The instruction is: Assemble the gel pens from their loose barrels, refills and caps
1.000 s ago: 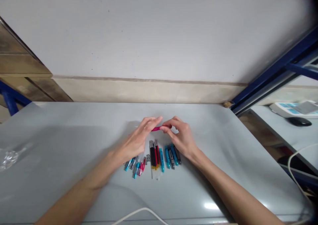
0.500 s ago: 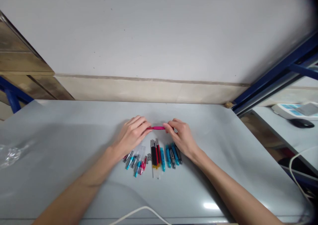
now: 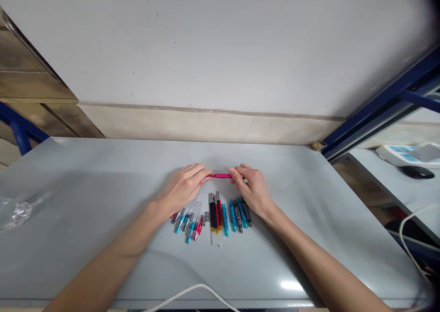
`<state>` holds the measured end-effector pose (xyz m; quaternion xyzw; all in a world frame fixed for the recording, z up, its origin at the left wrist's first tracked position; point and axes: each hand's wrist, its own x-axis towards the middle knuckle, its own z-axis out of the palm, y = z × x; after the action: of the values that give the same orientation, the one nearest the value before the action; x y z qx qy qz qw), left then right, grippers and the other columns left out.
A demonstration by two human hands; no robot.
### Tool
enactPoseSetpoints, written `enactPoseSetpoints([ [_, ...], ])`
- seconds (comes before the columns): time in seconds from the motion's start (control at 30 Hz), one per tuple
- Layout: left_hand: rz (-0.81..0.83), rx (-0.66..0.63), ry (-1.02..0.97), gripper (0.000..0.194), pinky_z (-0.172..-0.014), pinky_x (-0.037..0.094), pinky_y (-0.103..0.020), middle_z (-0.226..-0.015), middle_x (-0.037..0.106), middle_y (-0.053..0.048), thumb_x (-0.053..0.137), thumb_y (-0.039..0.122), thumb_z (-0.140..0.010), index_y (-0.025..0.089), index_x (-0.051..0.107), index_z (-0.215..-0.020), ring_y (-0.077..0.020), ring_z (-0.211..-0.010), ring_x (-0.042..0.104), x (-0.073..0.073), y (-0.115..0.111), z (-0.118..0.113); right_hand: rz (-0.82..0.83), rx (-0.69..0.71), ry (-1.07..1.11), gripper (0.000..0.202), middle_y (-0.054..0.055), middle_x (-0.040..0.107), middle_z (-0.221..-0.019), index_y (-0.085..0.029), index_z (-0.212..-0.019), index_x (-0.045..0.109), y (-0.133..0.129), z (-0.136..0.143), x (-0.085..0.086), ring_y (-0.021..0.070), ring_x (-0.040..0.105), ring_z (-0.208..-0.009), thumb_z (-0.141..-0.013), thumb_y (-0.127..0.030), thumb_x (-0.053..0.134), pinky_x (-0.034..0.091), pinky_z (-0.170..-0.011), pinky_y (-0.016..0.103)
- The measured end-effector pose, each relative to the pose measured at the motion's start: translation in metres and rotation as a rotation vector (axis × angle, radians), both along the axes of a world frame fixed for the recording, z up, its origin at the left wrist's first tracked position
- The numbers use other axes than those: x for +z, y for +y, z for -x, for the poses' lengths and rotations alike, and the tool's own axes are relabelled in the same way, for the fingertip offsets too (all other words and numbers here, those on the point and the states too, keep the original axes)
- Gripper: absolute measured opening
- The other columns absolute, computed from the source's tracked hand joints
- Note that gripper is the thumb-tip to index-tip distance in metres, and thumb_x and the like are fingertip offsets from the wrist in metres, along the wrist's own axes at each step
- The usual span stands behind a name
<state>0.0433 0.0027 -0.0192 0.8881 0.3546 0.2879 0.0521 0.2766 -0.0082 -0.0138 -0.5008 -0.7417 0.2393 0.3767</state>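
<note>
My right hand (image 3: 252, 186) is closed around one end of a pink pen barrel (image 3: 222, 175), held level just above the table. My left hand (image 3: 189, 183) pinches a thin red refill (image 3: 212, 175) that sticks out of the barrel's left end; its far end is hidden by my fingers. Below the hands lie refills (image 3: 216, 213) with black and red bodies, side by side. Several blue and dark pen barrels (image 3: 239, 215) lie near my right wrist. By my left wrist are clear pen parts (image 3: 187, 225) with blue, red and dark pieces, beside small grey pieces (image 3: 206, 218).
The grey table (image 3: 85, 188) meets a pale wall (image 3: 206, 50) at the back. Crumpled clear plastic (image 3: 17, 213) lies at the far left. A white cable (image 3: 199, 286) loops over the front edge. Right of a blue frame (image 3: 381, 96) are a white device (image 3: 402, 153) and a black mouse (image 3: 416, 172).
Both hands and the pink barrel have shifted very slightly to the right in view. My grip on both ends stays the same, and the parts on the table lie as before.
</note>
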Motion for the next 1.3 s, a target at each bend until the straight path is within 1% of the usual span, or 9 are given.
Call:
enactPoseSetpoints([
  [0.1,-0.051,0.046,0.004,0.024,-0.074,0.049,-0.028,-0.095,0.065,-0.004,0.046,0.028,-0.105,0.019,0.066,-0.113,-0.0150,-0.081,0.062,-0.002,-0.003,-0.001,0.034,0.011,-0.017,0.049,0.000,0.051,-0.061,-0.020,-0.064,0.057,0.000,0.000,0.000,0.0151,0.045,-0.058,-0.105,-0.043,0.042,0.037,-0.063,0.031],
  [0.2,-0.029,0.135,-0.007,0.024,-0.064,0.046,-0.026,-0.091,0.063,-0.002,0.050,0.033,-0.104,0.021,0.069,-0.112,-0.0114,-0.067,0.058,-0.005,-0.002,-0.001,0.055,0.041,0.064,0.028,0.001,0.062,-0.074,-0.020,-0.082,0.064,0.003,0.000,0.000,0.0163,0.052,-0.067,-0.101,-0.037,0.053,0.039,-0.064,0.030],
  [0.3,0.053,0.142,-0.083,0.022,-0.064,0.046,-0.025,-0.088,0.058,-0.001,0.054,0.035,-0.102,0.021,0.070,-0.108,-0.0103,-0.065,0.056,-0.008,0.000,-0.001,0.053,0.062,0.158,0.010,0.003,0.067,-0.089,-0.020,-0.093,0.064,0.005,-0.001,0.001,0.0175,0.057,-0.080,-0.093,-0.029,0.063,0.043,-0.071,0.029],
  [0.53,0.117,0.017,-0.146,0.020,-0.069,0.048,-0.025,-0.099,0.056,-0.004,0.049,0.024,-0.103,0.019,0.068,-0.106,-0.0115,-0.073,0.057,-0.005,-0.001,-0.003,0.146,0.026,0.100,0.044,-0.001,0.053,-0.062,-0.018,-0.067,0.062,0.005,-0.004,0.004,0.0148,0.044,-0.061,-0.100,-0.045,0.052,0.036,-0.062,0.029],
  [0.7,0.013,0.078,-0.152,0.014,-0.082,0.047,-0.034,-0.095,0.066,-0.005,0.055,0.022,-0.100,0.019,0.069,-0.098,-0.0189,-0.090,0.060,-0.005,0.003,-0.002,0.120,0.049,0.169,0.020,0.002,0.066,-0.080,-0.019,-0.087,0.069,0.007,-0.004,0.002,0.0172,0.055,-0.075,-0.093,-0.038,0.064,0.040,-0.069,0.030],
  [0.83,0.000,0.056,-0.163,0.016,-0.083,0.046,-0.037,-0.088,0.072,-0.004,0.063,0.033,-0.097,0.019,0.070,-0.098,-0.0204,-0.091,0.058,-0.005,0.007,-0.002,0.104,0.019,0.191,0.014,0.003,0.068,-0.084,-0.019,-0.087,0.068,0.011,-0.007,0.002,0.0173,0.056,-0.077,-0.090,-0.033,0.066,0.042,-0.070,0.029],
  [0.93,-0.002,0.063,-0.186,0.017,-0.082,0.045,-0.037,-0.086,0.072,-0.003,0.061,0.033,-0.098,0.020,0.071,-0.097,-0.0203,-0.088,0.056,-0.004,0.006,-0.003,0.099,0.003,0.194,0.015,0.002,0.068,-0.084,-0.019,-0.087,0.068,0.010,-0.007,0.003,0.0165,0.054,-0.074,-0.090,-0.034,0.068,0.041,-0.069,0.029],
  [1.13,-0.023,0.085,-0.191,0.011,-0.084,0.045,-0.036,-0.090,0.065,-0.004,0.064,0.027,-0.097,0.020,0.071,-0.100,-0.0200,-0.093,0.055,-0.003,0.004,-0.002,0.144,-0.020,0.144,0.040,-0.001,0.055,-0.066,-0.019,-0.069,0.064,0.005,-0.004,0.006,0.0153,0.043,-0.065,-0.097,-0.047,0.058,0.035,-0.063,0.030],
  [1.3,-0.005,0.113,-0.198,0.016,-0.088,0.046,-0.038,-0.099,0.066,-0.006,0.064,0.033,-0.097,0.020,0.070,-0.105,-0.0213,-0.098,0.056,-0.005,0.006,0.001,0.138,-0.049,0.250,0.029,0.001,0.064,-0.076,-0.019,-0.081,0.069,0.009,-0.008,0.004,0.0156,0.049,-0.067,-0.093,-0.044,0.062,0.040,-0.066,0.030],
])
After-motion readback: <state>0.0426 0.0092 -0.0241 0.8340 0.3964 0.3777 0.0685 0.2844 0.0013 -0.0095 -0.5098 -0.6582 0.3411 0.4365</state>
